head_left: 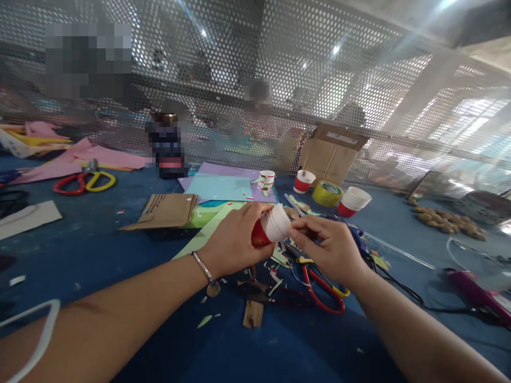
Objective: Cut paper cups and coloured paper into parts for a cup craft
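Starting at your far left, the scissors (91, 169) are lying on the blue table (223, 356), showing one red and one yellow handle. Next, the cardboard (167, 209) is resting just before your left hand (237, 234), which is wrapping its fingers and thumb around the cup (274, 226). You're holding that cup up above the table, in front of you and between both hands. It's tilting, its red part sitting toward your left palm, its white part pointing up and rightward, with faint rings running round it. Your right hand (329, 247) is bringing thumb and fingertips close together at the white end; whether they're pinching its edge, I cannot tell. Beyond, the tape (326, 196) is lying near more red-and-white cups (354, 201), which are standing to its right.
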A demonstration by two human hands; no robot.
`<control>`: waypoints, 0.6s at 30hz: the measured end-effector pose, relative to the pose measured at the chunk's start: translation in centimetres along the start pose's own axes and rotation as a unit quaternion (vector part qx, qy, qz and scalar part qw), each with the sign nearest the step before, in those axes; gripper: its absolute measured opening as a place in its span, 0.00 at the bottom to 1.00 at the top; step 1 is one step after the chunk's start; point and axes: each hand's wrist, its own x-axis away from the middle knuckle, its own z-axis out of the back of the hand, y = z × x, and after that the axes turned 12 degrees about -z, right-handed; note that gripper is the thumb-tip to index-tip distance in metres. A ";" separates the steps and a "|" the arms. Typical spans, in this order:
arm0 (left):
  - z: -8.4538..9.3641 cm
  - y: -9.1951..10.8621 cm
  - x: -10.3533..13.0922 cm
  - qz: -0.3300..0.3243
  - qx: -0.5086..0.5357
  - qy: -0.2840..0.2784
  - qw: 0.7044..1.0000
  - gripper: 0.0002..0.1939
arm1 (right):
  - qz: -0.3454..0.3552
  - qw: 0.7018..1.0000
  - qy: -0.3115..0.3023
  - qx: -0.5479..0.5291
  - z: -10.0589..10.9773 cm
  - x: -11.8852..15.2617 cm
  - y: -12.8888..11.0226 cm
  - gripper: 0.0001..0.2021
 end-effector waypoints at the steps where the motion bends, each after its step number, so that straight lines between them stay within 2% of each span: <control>1: 0.0 -0.1 0.0 0.001 -0.001 0.003 1.000 0.32 | -0.008 1.000 0.016 -0.008 0.3 -0.1 0.0 0.07; 3: -0.1 -0.6 0.1 0.016 -0.017 0.036 0.999 0.32 | -0.021 0.998 0.058 -0.013 1.0 -0.2 0.1 0.07; 7: -0.1 -2.5 0.0 0.073 -0.050 0.198 0.976 0.33 | -0.012 0.991 0.128 0.036 2.0 -0.3 0.3 0.07; 9: -0.1 -3.7 -0.1 0.107 -0.042 0.282 0.953 0.34 | 0.014 0.989 0.120 0.085 1.9 -0.2 0.2 0.06; 11: -0.3 -4.6 -0.1 0.145 -0.007 0.345 0.927 0.36 | 0.051 0.985 0.068 0.149 1.5 0.0 0.1 0.06; 13: -0.5 -5.0 -0.1 0.153 0.013 0.363 0.919 0.37 | 0.089 0.974 -0.002 0.209 1.0 0.1 -0.1 0.06; 15: -0.7 -4.8 -0.1 0.129 0.018 0.345 0.929 0.36 | 0.112 0.963 -0.051 0.240 0.6 0.1 -0.4 0.07; 18: -0.7 -3.7 -0.1 0.074 0.011 0.304 0.950 0.36 | 0.116 0.966 -0.060 0.224 0.5 0.0 -0.7 0.07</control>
